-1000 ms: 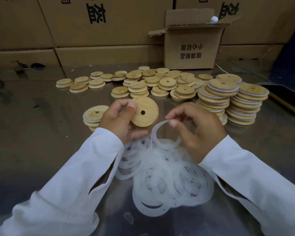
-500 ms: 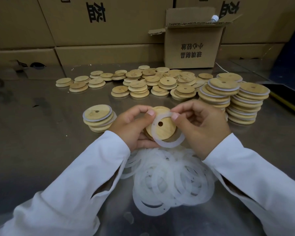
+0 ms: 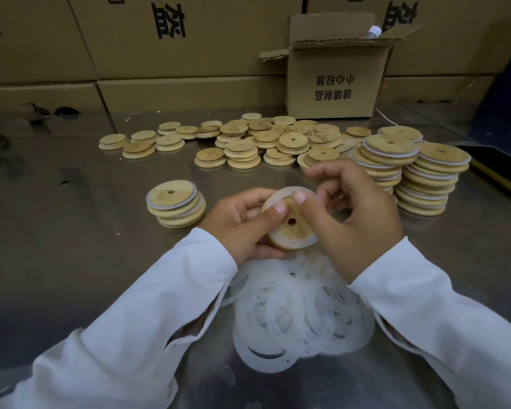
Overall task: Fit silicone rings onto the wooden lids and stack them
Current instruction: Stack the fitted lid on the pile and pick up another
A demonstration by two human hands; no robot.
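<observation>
Nearest: loose pile of translucent silicone rings [image 3: 301,317] lying flat and overlapping on the metal table [image 3: 71,246], between the two white sleeves [image 3: 148,314].

Just beyond the pile, above the table: left hand [image 3: 242,222] grips one wooden lid [image 3: 288,233]. Its fingers are curled under the near-left edge and its thumb lies on the upper face. The lid is tilted toward the camera, with the centre hole visible.

A silicone ring [image 3: 306,240] sits around the lid's face, following the rim. The far-left arc is covered by the thumbs, so I cannot tell whether it is seated all the way round.

Right hand [image 3: 357,219]: thumb tip presses the ring against the lid at the far edge, fingers curled behind the right side. Forefinger raised, blurred.

Left of the hands: short stack of ringed lids [image 3: 176,203], well apart from the held lid.

Right, slightly farther: two tall stacks of ringed lids [image 3: 431,178], side by side, white rings showing between the layers.

Farther, centre: spread of bare lids [image 3: 263,140], some single, some in low uneven piles.

Far edge: open cardboard box [image 3: 334,84] with printed characters, flaps up, and a bottle cap [image 3: 375,31] showing at its top. Behind it is a wall of large cartons [image 3: 160,48].
</observation>
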